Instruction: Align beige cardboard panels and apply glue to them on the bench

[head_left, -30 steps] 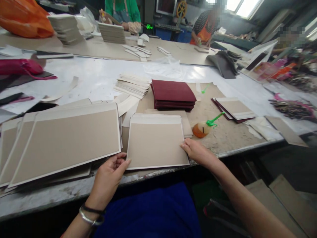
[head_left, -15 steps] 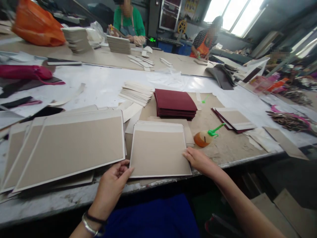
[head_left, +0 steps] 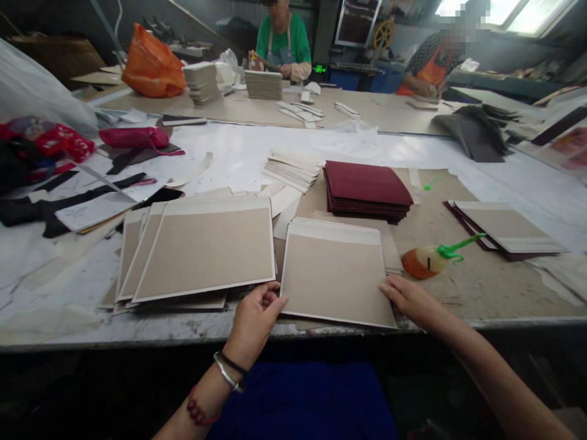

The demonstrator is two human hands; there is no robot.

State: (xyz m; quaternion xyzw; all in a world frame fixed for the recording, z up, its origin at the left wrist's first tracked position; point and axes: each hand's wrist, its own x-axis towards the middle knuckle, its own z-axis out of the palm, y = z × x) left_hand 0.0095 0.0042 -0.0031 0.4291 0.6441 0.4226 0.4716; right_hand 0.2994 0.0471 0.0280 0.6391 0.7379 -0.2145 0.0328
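Observation:
A grey board with a pale border [head_left: 337, 272] lies flat at the near edge of the table. My left hand [head_left: 257, 315] grips its lower left corner, fingers curled round the edge. My right hand [head_left: 410, 299] rests on its right edge near the lower corner, fingers pressed on the board. To the left lies a fanned pile of larger grey boards [head_left: 202, 250]. Behind the board sit a stack of dark red covers [head_left: 364, 189] and a stack of cream sheets [head_left: 293, 168].
An orange glue bottle with a green nozzle [head_left: 431, 258] lies on its side right of my right hand. More finished boards [head_left: 504, 226] lie at the right. Black strips and a pink bag [head_left: 132, 137] are at the left. Two other people work at the far table.
The view has swung to the left and lifted, so the boards sit further right in the picture. Both hands keep their hold on the same board.

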